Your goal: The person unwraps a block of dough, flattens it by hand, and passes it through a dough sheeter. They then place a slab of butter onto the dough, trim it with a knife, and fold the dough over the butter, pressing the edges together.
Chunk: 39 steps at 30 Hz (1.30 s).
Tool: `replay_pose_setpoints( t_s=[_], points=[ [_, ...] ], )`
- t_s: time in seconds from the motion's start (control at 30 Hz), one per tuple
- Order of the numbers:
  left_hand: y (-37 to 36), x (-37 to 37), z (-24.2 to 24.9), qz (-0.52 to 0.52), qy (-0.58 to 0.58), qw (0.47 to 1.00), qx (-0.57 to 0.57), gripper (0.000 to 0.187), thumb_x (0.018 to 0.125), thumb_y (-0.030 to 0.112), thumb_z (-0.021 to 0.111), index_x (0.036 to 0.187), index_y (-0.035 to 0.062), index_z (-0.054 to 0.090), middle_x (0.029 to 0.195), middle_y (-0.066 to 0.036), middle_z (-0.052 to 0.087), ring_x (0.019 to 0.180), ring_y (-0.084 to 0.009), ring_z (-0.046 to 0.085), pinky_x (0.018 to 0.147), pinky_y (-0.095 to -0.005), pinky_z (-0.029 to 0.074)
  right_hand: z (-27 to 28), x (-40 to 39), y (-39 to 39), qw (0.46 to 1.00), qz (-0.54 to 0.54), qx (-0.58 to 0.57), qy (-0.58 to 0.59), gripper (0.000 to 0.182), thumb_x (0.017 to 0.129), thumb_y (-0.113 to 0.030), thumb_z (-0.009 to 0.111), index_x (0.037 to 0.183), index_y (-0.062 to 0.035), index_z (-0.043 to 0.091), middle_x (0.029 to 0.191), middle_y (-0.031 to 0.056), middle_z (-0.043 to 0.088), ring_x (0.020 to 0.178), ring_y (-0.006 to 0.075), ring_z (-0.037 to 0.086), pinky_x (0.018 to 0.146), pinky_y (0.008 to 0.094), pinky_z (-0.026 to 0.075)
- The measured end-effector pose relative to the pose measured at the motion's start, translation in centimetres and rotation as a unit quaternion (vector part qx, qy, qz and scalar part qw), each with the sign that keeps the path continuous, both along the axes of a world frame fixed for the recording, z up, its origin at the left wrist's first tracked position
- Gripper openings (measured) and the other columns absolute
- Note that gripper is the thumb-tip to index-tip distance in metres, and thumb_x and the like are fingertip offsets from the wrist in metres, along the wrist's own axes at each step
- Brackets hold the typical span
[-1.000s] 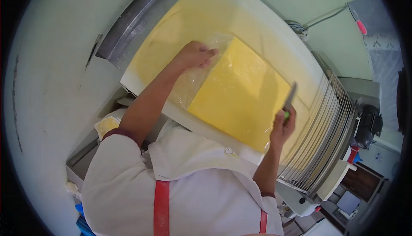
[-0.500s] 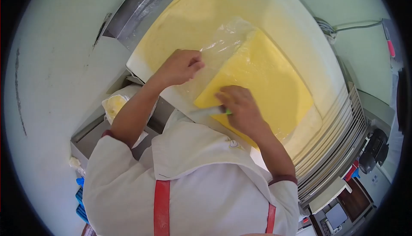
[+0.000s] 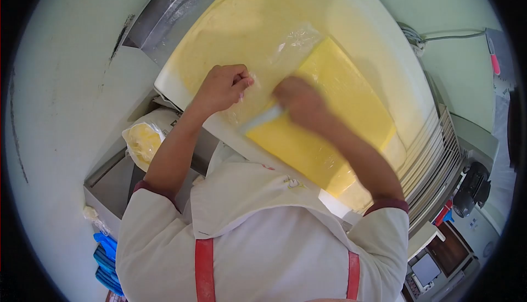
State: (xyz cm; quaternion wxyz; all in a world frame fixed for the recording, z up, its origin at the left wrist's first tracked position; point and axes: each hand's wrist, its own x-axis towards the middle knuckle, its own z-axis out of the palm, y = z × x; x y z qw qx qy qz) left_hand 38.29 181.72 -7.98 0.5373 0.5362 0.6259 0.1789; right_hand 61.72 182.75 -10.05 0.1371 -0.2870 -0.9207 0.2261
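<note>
A flat, bright yellow slab that looks like a butter sheet (image 3: pixel 351 107) lies over a wide pale sheet of dough (image 3: pixel 230 19). Clear plastic film (image 3: pixel 299 38) runs along the slab's left side, wrinkled and shiny. My left hand (image 3: pixel 222 89) is closed in a pinch on the film's near-left edge, just left of the slab. Over the slab's left part, my right hand (image 3: pixel 301 101) is blurred by motion, with its fingers wrapped around the handle of a knife (image 3: pixel 264 118). The pale blade points left and toward me, overlapping the slab's left edge.
Metal racks (image 3: pixel 431 173) stand close on the right. A plastic-lined container with yellow contents (image 3: pixel 145 140) sits left of my forearm. A metal sheet-like surface (image 3: pixel 175 14) borders the table at the upper left, and a cable (image 3: pixel 450 37) hangs on the right wall.
My right hand has moved away from me across the slab with the knife, whose blade now slants. My left hand has shifted slightly left, still pinching the film.
</note>
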Motion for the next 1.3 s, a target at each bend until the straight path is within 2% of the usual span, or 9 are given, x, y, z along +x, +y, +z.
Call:
replay_pose_setpoints(
  t_s=[0.13, 0.2, 0.33, 0.47, 0.53, 0.6, 0.73, 0.83, 1.3],
  points=[
    [0.3, -0.3, -0.7, -0.028, -0.034, 0.999, -0.012, 0.016, 0.088, 0.013, 0.064, 0.078, 0.0012, 0.06, 0.057, -0.005, 0.06, 0.049, -0.0117, 0.057, 0.049, -0.0274, 0.043, 1.4, -2.4, -2.7, 0.996, 0.074, -0.04, -0.01, 0.019, 0.068, -0.006, 0.06, 0.085, -0.0086, 0.069, 0.094, 0.0086, 0.065, 0.096, 0.0279, 0.06, 0.086, 0.0421, 0.048],
    [0.4, -0.3, -0.8, -0.027, -0.022, 0.999, -0.007, 0.015, 0.088, 0.012, 0.063, 0.078, 0.0011, 0.06, 0.058, -0.005, 0.06, 0.05, -0.0115, 0.058, 0.049, -0.027, 0.044, -2.4, 0.5, 2.5, 0.998, -0.034, 0.049, 0.007, 0.019, 0.066, -0.005, 0.061, 0.083, -0.0086, 0.068, 0.09, 0.0078, 0.065, 0.093, 0.0281, 0.06, 0.085, 0.0415, 0.048],
    [0.2, -0.3, -1.1, -0.027, -0.019, 0.999, 0.008, 0.016, 0.087, 0.014, 0.063, 0.078, 0.0013, 0.061, 0.058, -0.005, 0.06, 0.051, -0.011, 0.058, 0.05, -0.0277, 0.044, 3.0, 5.8, 12.7, 0.97, -0.151, 0.173, -0.078, 0.027, 0.066, 0.004, 0.055, 0.088, -0.0065, 0.066, 0.099, 0.0126, 0.066, 0.093, 0.0329, 0.06, 0.084, 0.0391, 0.047],
    [1.0, 0.9, 0.0, -0.048, 0.037, 0.998, 0.008, 0.02, 0.088, 0.018, 0.064, 0.078, 0.0012, 0.06, 0.06, -0.005, 0.059, 0.054, -0.0119, 0.058, 0.053, -0.0283, 0.046, 5.1, 6.1, 8.0, 0.937, -0.324, -0.022, 0.125, 0.02, 0.086, -0.006, 0.054, 0.105, -0.0056, 0.062, 0.083, 0.0136, 0.063, 0.076, 0.0323, 0.062, 0.07, 0.0385, 0.048],
    [2.1, 2.5, 0.3, -0.082, 0.104, 0.988, 0.074, 0.022, 0.09, 0.018, 0.062, 0.076, 0.0015, 0.058, 0.059, -0.004, 0.056, 0.053, -0.0096, 0.055, 0.053, -0.0271, 0.046, 4.0, 6.0, 3.5, 0.861, -0.415, -0.241, 0.17, 0.017, 0.091, -0.009, 0.053, 0.105, -0.0053, 0.061, 0.075, 0.0138, 0.058, 0.068, 0.0258, 0.059, 0.066, 0.035, 0.046],
    [3.2, 4.8, 0.0, -0.105, 0.144, 0.971, 0.161, 0.024, 0.091, 0.02, 0.061, 0.075, 0.0016, 0.058, 0.059, -0.005, 0.055, 0.053, -0.01, 0.055, 0.052, -0.0283, 0.045, 3.6, 5.5, -0.2, 0.842, -0.458, -0.265, 0.11, 0.02, 0.092, -0.009, 0.052, 0.111, -0.0052, 0.059, 0.074, 0.0121, 0.057, 0.065, 0.0204, 0.055, 0.062, 0.0326, 0.044],
    [3.7, 7.5, 1.7, -0.079, -0.08, 0.974, 0.199, 0.024, 0.093, 0.019, 0.059, 0.075, 0.0024, 0.059, 0.06, -0.002, 0.056, 0.053, -0.0086, 0.054, 0.049, -0.0272, 0.043, 3.0, 6.3, -4.0, 0.838, -0.448, -0.259, 0.174, 0.026, 0.094, -0.01, 0.051, 0.119, -0.0041, 0.054, 0.078, 0.0123, 0.059, 0.065, 0.0225, 0.055, 0.062, 0.0345, 0.044],
    [3.3, 6.1, 0.6, 0.105, -0.275, 0.955, 0.039, 0.023, 0.094, 0.019, 0.06, 0.079, 0.0017, 0.061, 0.061, 0.0, 0.056, 0.052, -0.0089, 0.052, 0.049, -0.0258, 0.042, 2.6, 6.6, -4.5, 0.874, -0.417, -0.192, 0.157, 0.029, 0.094, -0.01, 0.051, 0.124, -0.0049, 0.052, 0.083, 0.0126, 0.059, 0.067, 0.0257, 0.058, 0.064, 0.0364, 0.047],
    [3.5, 5.6, -1.0, 0.143, -0.059, 0.952, 0.264, 0.02, 0.091, 0.014, 0.065, 0.077, -0.0001, 0.062, 0.053, 0.004, 0.045, 0.048, -0.0027, 0.035, 0.044, -0.0226, 0.028, 4.4, 2.3, -1.5, 0.967, -0.233, -0.077, -0.065, 0.052, 0.083, -0.003, 0.056, 0.131, -0.0203, 0.052, 0.086, 0.0063, 0.058, 0.073, 0.0241, 0.063, 0.057, 0.0368, 0.051]
  ],
)
